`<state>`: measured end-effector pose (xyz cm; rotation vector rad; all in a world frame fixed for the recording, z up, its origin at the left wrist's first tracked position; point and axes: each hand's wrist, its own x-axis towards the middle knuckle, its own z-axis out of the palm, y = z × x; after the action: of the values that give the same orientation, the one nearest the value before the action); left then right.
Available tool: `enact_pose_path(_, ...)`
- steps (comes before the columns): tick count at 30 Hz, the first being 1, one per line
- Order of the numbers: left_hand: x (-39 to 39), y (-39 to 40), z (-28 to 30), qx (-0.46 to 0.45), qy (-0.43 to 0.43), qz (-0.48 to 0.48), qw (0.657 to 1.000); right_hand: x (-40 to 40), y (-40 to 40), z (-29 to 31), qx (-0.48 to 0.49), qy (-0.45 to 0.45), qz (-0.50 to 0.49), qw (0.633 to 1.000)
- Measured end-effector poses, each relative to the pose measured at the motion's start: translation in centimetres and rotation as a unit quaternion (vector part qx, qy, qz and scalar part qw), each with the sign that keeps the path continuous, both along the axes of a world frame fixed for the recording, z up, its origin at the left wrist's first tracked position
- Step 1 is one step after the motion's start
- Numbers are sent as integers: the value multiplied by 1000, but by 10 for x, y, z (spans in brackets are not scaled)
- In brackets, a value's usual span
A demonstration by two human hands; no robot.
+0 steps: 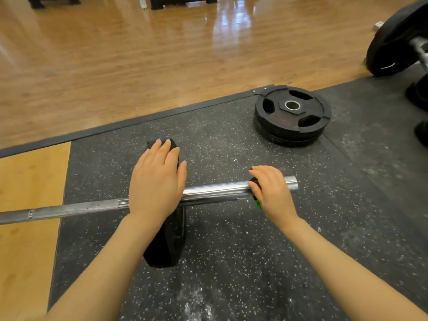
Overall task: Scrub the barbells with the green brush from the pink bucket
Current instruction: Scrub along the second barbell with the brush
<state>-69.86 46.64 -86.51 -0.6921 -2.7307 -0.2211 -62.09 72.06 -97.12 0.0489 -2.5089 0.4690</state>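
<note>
A steel barbell point(215, 187) lies across the black rubber mat, its chrome sleeve pointing right. One black weight plate point(165, 246) stands upright on the sleeve. My left hand point(157, 179) rests flat on top of that plate, fingers straight. My right hand point(269, 191) grips the green brush point(256, 201) and holds it against the sleeve near its end; only a green edge and a black part of the brush show under the fingers. The pink bucket is out of view.
Two stacked black plates point(292, 114) lie flat on the mat point(254, 251) behind the sleeve. Another loaded barbell point(393, 40) stands at the far right, with dumbbells point(419, 93) below it. Wooden floor point(115, 54) stretches beyond the mat's edge.
</note>
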Motion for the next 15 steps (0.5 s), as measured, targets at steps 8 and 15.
enact_pose_path(8,-26,9,7,-5,19,3,1000,2,-16,-5,-40,43,-14,998)
enact_pose_path(15,-14,7,-6,-35,31,7,999,-12,-14,-19,1,47,-5,999)
